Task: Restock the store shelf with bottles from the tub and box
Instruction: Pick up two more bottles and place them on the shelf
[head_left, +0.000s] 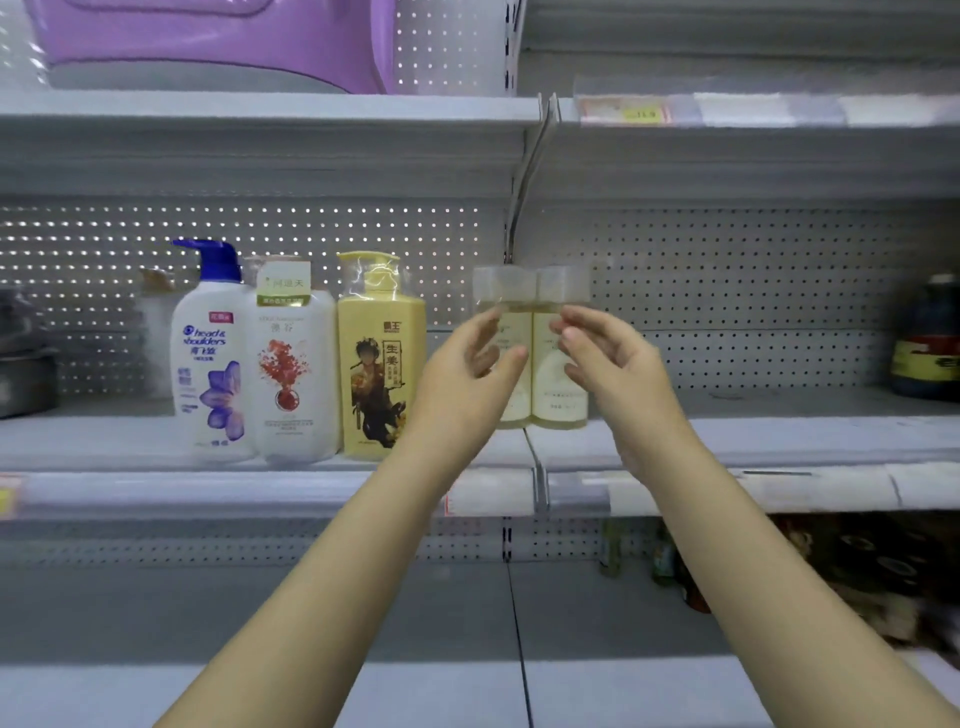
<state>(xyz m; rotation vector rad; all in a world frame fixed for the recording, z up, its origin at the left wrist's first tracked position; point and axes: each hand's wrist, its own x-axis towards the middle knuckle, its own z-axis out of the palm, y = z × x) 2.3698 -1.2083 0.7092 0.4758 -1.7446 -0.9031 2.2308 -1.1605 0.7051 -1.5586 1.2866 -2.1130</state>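
A twin pack of two pale yellow bottles with clear caps stands on the middle shelf, right of centre. My left hand is at its left side and my right hand at its right side, fingers loosely spread near the bottles' shoulders. Whether the fingers touch the pack is unclear. Left of it stand a yellow pump bottle, a white bottle with a red flower print and a white shampoo bottle with a blue pump, all upright in a row.
A dark bottle stands at the shelf's far right. A purple tub sits on the shelf above. A metal pot is at the far left. Several items lie on the lower shelf at right. Pegboard backs the shelves.
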